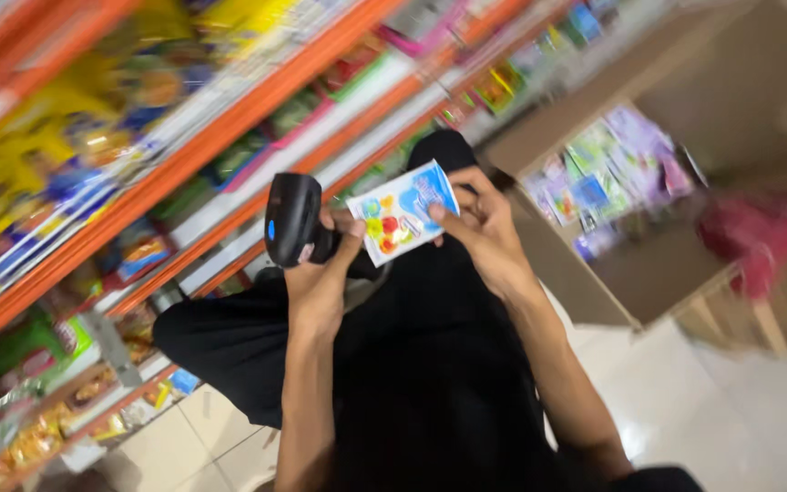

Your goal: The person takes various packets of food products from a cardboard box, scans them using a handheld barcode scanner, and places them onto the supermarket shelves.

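My left hand (321,273) grips a black handheld scanner (291,219), its head pointing at a small white and blue packet (403,211) with coloured fruit shapes on it. My right hand (480,228) holds that packet by its right edge, thumb on the front. Scanner and packet are nearly touching, held above my lap in black clothing. The picture is blurred by motion.
Orange shop shelves (184,164) filled with colourful packets run along the left. An open cardboard box (612,173) with several small packets stands at the right on the pale tiled floor (712,419). Something red and blurred (758,237) lies beside the box.
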